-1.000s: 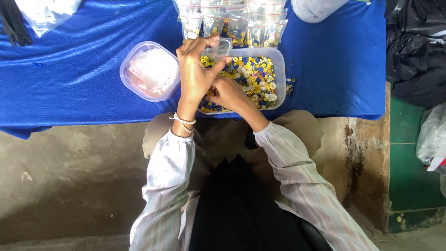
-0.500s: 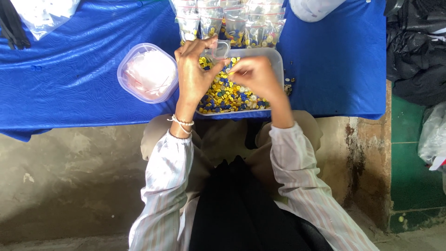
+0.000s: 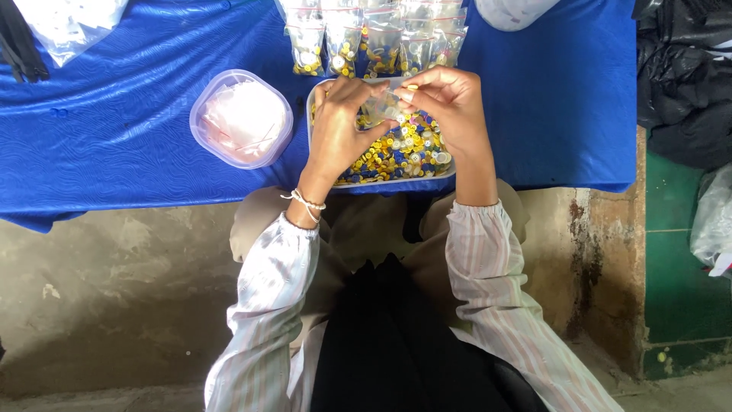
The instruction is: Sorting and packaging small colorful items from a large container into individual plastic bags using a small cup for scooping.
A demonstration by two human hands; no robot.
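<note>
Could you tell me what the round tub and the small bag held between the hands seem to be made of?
The round tub looks like clear, slightly frosted plastic: pale contents show through its wall. The small bag, between the left hand and right hand, seems thin, glossy, see-through plastic film.

Pale, faintly striped long sleeves (image 3: 488,305) with gathered cuffs, a white string bracelet (image 3: 305,204), dark lap cloth (image 3: 396,336).

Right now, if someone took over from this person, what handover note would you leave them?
Left hand and right hand: both pinch a small clear bag above the tray.
Tray: on the blue cloth, full of yellow, blue and white buttons.
Done: a row of filled bags lies behind the tray.
Left: many loose buttons remain. A round tub sits on the left.
</note>
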